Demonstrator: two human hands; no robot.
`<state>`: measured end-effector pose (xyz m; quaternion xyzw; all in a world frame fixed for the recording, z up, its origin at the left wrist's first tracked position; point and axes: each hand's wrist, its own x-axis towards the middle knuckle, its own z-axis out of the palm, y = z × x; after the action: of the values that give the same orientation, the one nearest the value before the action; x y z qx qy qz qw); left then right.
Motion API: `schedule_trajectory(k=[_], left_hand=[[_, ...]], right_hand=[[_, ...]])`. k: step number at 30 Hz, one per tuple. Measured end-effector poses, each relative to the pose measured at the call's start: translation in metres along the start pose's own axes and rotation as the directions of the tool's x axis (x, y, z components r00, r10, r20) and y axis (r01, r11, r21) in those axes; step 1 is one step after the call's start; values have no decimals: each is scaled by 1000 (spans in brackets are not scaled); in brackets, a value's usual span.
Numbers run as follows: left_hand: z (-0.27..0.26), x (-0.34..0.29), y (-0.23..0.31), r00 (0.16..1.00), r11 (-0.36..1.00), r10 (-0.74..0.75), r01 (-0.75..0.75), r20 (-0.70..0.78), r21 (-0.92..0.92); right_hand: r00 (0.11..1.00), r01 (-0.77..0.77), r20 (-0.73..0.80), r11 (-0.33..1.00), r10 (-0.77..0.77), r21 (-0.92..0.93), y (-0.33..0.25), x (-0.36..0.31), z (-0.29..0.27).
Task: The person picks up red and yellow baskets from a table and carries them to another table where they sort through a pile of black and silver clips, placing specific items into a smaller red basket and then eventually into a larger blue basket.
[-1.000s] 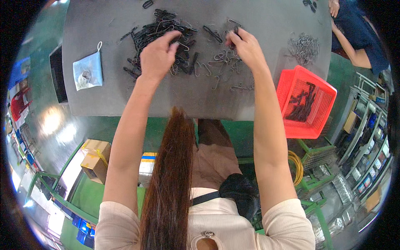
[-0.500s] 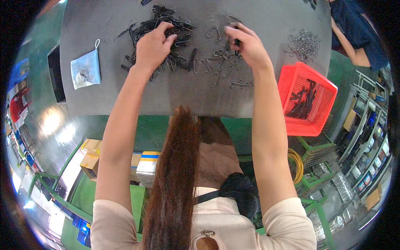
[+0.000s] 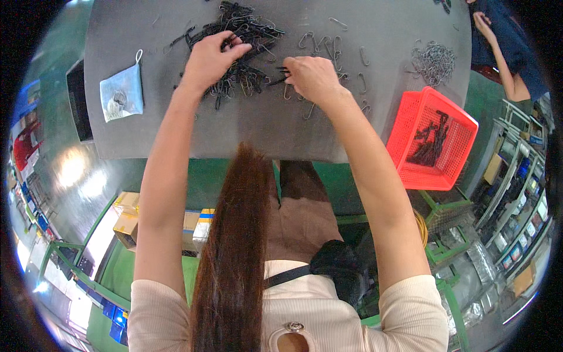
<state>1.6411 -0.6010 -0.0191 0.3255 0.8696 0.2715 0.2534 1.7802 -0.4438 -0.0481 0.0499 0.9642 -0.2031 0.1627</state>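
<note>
A heap of slim black pieces with wire hooks (image 3: 243, 23) lies at the far middle of the grey table. Over its near left side is my left hand (image 3: 210, 61), fingers curled and thumb close to the fingertips; whatever is between them blends into the dark heap. My right hand (image 3: 314, 76), to the right of the heap, is closed on black pieces (image 3: 281, 75) whose ends stick out to the left of the fingertips. Loose wire hooks (image 3: 337, 50) are scattered beyond and beside my right hand.
A red plastic basket (image 3: 404, 126) holding black pieces stands at the table's right edge. Beyond it lies a pile of wire hooks (image 3: 434, 63). A light-blue pouch (image 3: 121, 97) rests at the left. A co-worker's arm (image 3: 501, 61) is at the far right.
My right hand has moved left and nearer to me, toward the heap, with black pieces in it. My left hand has shifted slightly, its thumb and fingers closer together. Hooks by my right hand have been spread.
</note>
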Motion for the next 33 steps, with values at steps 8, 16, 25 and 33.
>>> schedule_trajectory(k=[8,16,25,33], left_hand=[[-5,-12,-19,947,573,-218,320,237,-755],[19,-7,-16,988,968,-81,109,-132,225],[-22,-41,-49,935,309,-160,351,316,-884],[38,-38,1,969,928,-237,247,-71,280]], right_hand=[[962,-269,268,21,49,963,34,-28,-18],[984,-33,-174,997,44,67,-32,53,6],[970,-193,56,611,237,768,14,4,-11],[959,-248,240,40,152,968,-2,8,-10]])
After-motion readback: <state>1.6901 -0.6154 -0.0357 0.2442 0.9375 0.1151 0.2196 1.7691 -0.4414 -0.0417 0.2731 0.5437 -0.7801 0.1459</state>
